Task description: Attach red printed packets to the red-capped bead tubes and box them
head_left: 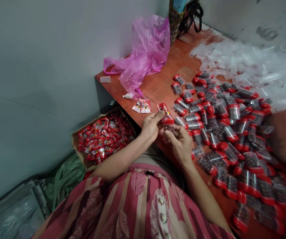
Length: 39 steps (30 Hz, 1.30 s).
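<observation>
My left hand [150,127] pinches a small red printed plastic wrapper [164,109] above the front edge of the table. Just below it, the fingers of my right hand [180,141] are closed on a small clear container [168,126] with a red end. The wrapper and container meet between my hands; whether one is inside the other I cannot make out. Two flat red-and-clear wrappers [142,106] lie on the table beyond my left hand. A heap of red-capped clear containers [212,122] with dark contents spreads to the right of my hands.
An open carton [77,146] full of red wrapped pieces stands low at left. The orange-red table [165,79] also bears a pink plastic bag [145,56], a pile of clear empty tubes [247,63] and a pinkish tub [283,137] at right. Green bags [67,179] lie lower left.
</observation>
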Tool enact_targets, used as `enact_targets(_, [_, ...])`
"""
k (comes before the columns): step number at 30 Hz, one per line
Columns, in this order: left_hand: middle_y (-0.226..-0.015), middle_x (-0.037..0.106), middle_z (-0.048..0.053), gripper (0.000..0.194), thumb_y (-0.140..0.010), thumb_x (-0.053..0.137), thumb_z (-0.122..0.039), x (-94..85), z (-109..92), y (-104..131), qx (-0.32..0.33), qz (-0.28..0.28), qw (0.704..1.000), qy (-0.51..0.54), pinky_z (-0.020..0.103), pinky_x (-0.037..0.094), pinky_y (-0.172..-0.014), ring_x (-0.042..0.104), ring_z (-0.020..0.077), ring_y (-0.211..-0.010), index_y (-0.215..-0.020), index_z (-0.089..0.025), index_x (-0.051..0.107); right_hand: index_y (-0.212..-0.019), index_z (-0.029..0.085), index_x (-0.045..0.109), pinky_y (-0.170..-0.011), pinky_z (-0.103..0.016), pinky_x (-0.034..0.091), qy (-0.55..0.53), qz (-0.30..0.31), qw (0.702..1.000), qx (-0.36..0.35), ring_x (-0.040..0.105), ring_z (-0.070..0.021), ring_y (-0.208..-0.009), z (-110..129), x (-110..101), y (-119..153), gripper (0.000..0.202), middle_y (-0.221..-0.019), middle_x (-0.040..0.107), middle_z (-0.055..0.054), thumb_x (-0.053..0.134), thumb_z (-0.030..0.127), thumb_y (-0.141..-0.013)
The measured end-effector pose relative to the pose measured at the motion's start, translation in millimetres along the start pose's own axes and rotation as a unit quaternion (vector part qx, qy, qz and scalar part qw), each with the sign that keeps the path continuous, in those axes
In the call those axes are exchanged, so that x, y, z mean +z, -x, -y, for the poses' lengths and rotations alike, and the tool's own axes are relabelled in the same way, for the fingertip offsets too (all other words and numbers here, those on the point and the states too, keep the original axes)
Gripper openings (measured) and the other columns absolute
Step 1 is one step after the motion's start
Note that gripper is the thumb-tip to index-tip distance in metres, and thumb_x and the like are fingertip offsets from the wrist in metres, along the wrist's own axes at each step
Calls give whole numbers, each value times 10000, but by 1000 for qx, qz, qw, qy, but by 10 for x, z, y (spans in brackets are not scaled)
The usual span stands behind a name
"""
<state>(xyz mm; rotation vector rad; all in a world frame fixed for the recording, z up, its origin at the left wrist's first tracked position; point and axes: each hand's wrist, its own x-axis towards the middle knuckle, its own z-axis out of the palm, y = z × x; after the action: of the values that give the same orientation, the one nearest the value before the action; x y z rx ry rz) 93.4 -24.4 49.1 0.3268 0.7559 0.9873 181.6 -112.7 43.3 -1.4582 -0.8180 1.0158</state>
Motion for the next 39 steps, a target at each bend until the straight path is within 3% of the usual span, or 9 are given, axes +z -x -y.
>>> enact_targets(6, [-693,656,11,380,-545,839,-359,-22,18,11,-8,95,991,-93,222,485,-637,599,91,-600,-755,-113,639,-891,203,554,-514,-251,515,-8,-32,999,2,590,-107,-513,13,-25,37,264,-704,672,19,705,363,-745])
enact_targets(10, [-657,660,33,371,-511,848,-357,-41,19,46,-35,85,986,-141,254,495,-624,604,116,-578,-685,-97,650,-916,195,572,-530,-247,518,16,-43,999,-16,604,-110,-538,-32,-50,38,277,-710,677,10,708,364,-744])
enact_targets(15, [-637,666,68,356,-580,801,-387,-60,-67,75,-72,135,968,-200,258,453,-498,581,131,-498,-689,-71,677,-842,189,559,-430,-223,480,-94,27,994,46,590,-110,-455,-74,-63,5,269,-635,660,27,706,383,-730])
enact_targets(17, [-642,667,62,352,-585,797,-377,-70,-82,73,-87,148,964,-205,253,456,-497,578,123,-497,-712,-69,685,-832,188,563,-422,-217,473,-97,17,994,43,584,-107,-448,-78,-56,7,260,-617,655,32,708,377,-728])
enact_targets(21, [-664,672,44,315,-576,807,-334,-96,-38,84,-63,122,972,-189,226,484,-573,601,102,-561,-714,-79,685,-874,196,588,-470,-215,492,-20,-76,997,-8,585,-101,-482,-73,-28,29,271,-626,662,42,744,335,-700])
enact_targets(26, [-554,619,39,340,-635,768,-387,-111,5,115,-83,144,967,-191,227,415,-443,533,101,-433,-701,-67,672,-770,183,552,-341,-190,391,-126,-22,990,51,511,-81,-360,-95,8,-14,276,-586,656,28,720,392,-703])
enact_targets(32, [-609,629,33,357,-522,834,-381,-73,91,213,-82,65,991,-78,209,428,-482,541,88,-509,-645,-105,645,-843,180,616,-426,-212,478,1,-86,995,-45,559,-94,-442,-120,-12,45,239,-600,648,41,755,294,-686])
enact_targets(34, [-599,608,28,415,-518,825,-428,-94,133,254,-86,72,991,-66,217,400,-460,522,86,-490,-689,-95,645,-839,170,628,-409,-204,474,-18,-89,994,-55,553,-87,-423,-133,-33,56,243,-605,649,41,773,257,-664])
enact_targets(39, [-566,565,0,411,-568,773,-468,-278,221,331,-64,95,985,-126,209,367,-471,468,56,-484,-654,-92,631,-706,143,607,-293,-157,350,-143,-33,989,24,507,-72,-353,-197,29,45,204,-543,618,29,762,268,-665])
